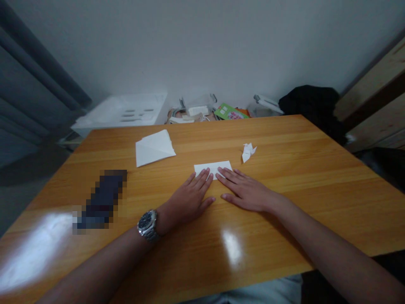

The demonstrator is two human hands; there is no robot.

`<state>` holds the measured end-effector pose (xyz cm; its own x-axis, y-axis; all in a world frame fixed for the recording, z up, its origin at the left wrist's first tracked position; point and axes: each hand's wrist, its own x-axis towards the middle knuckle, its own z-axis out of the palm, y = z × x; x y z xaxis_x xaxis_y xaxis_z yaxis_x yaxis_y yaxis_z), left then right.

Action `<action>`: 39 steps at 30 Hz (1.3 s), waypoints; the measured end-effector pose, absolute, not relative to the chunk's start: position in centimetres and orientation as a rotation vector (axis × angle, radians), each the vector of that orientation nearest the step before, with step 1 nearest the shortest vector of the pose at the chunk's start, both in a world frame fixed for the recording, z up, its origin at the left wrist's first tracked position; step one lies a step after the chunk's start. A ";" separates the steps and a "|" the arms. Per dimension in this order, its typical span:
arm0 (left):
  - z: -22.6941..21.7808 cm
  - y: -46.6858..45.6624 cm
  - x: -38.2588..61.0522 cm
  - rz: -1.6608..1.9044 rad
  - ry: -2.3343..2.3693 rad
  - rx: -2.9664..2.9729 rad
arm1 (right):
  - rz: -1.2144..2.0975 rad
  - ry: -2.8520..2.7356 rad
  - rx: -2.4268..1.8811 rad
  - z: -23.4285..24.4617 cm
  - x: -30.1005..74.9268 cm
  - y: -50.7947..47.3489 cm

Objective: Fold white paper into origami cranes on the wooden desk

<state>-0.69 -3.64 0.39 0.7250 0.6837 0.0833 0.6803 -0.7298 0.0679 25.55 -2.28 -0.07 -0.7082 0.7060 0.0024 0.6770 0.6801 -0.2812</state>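
A white sheet of paper (212,165), folded into a narrow rectangle, lies flat on the wooden table (196,253). My left hand (192,195) rests on its left part, fingers stretched out and thumb apart. On the right part lie the outstretched fingers of my right hand (245,190), pressing flat. The fingertips cover much of the paper's near edge. Just beyond my right hand sits a small folded paper figure (248,152). A stack of white paper (154,147) is on the table to the far left of my hands.
A dark pixelated object (104,198) lies on the left of the table. Behind the far edge stand a white tray-like unit (126,114), a green booklet (229,112) and a clear container (264,107). Black cloth (311,103) is piled at the back right.
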 end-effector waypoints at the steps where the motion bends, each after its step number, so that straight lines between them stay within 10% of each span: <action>1: 0.4 -3.8 -0.8 0.156 1.176 2.897 | 0.398 -2.776 -1.147 -0.1 25.6 -2.3; 39: 0.5 -2.6 -0.7 0.351 1.190 2.825 | 0.347 -2.526 -1.016 1.4 25.8 -1.1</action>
